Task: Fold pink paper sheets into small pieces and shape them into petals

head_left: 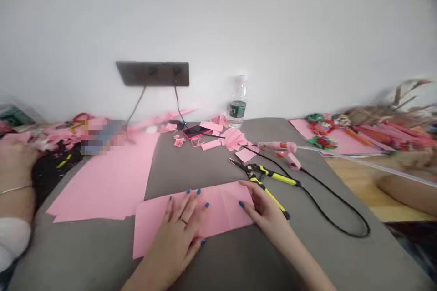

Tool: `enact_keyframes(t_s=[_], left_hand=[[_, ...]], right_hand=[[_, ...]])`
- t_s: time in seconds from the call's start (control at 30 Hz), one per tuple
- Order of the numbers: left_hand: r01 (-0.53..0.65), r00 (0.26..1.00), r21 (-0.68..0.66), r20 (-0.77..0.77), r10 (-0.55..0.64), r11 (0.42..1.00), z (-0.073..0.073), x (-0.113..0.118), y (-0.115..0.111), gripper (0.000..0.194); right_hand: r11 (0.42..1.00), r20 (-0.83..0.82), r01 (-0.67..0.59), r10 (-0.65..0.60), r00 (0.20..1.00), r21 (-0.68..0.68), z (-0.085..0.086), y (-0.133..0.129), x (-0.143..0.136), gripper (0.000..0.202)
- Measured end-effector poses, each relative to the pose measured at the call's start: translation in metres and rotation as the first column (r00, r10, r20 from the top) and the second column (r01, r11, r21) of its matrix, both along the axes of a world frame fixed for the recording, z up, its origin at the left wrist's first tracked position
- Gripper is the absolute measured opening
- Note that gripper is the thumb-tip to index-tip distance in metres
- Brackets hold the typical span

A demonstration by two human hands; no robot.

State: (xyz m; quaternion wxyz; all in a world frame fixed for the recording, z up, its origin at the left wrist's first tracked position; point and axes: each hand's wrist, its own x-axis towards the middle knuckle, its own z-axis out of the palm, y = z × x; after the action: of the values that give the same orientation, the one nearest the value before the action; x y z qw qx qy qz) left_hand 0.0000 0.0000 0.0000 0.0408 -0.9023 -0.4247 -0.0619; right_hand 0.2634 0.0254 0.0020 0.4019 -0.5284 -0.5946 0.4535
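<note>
A folded strip of pink paper [221, 209] lies on the grey table in front of me. My left hand [182, 227] rests flat across its left half, fingers spread, a ring on one finger. At the strip's right end, my right hand [261, 204] pinches the paper edge, thumb on top and the other fingers curled at the far corner. Just beyond that hand lie pliers [262, 177] with yellow-and-black handles. A stack of larger pink sheets [112, 182] sits to the left of the strip.
A pink glue gun [282, 148] with a black cord lies at the right. Behind are pink paper scraps [234, 138], a phone [197, 132] and a water bottle [238, 104]. Another person's arm [15, 177] is at the left, another's arm [406, 193] at the right.
</note>
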Motion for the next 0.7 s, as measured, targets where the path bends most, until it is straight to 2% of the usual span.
enact_keyframes(t_s=[0.23,0.4,0.57,0.7], left_hand=[[0.027,0.999,-0.058,0.037,-0.025,0.998,-0.001,-0.003,0.005,0.060],[0.034,0.996,-0.015,0.080,-0.033,0.999,-0.005,-0.004,0.006,0.056],[0.032,0.994,0.006,0.101,-0.032,0.999,-0.009,-0.003,0.005,0.055],[0.026,0.995,-0.003,0.093,-0.026,1.000,-0.008,-0.003,0.004,0.053]], right_hand=[[0.989,0.146,0.134,-0.141,0.979,0.059,-0.005,-0.003,0.002,0.037],[0.963,0.295,0.172,-0.230,0.927,0.209,-0.005,-0.009,0.001,0.033],[0.965,0.320,0.151,-0.216,0.922,0.214,-0.006,-0.011,0.003,0.032],[0.968,0.332,0.131,-0.198,0.922,0.215,-0.008,-0.010,0.003,0.032]])
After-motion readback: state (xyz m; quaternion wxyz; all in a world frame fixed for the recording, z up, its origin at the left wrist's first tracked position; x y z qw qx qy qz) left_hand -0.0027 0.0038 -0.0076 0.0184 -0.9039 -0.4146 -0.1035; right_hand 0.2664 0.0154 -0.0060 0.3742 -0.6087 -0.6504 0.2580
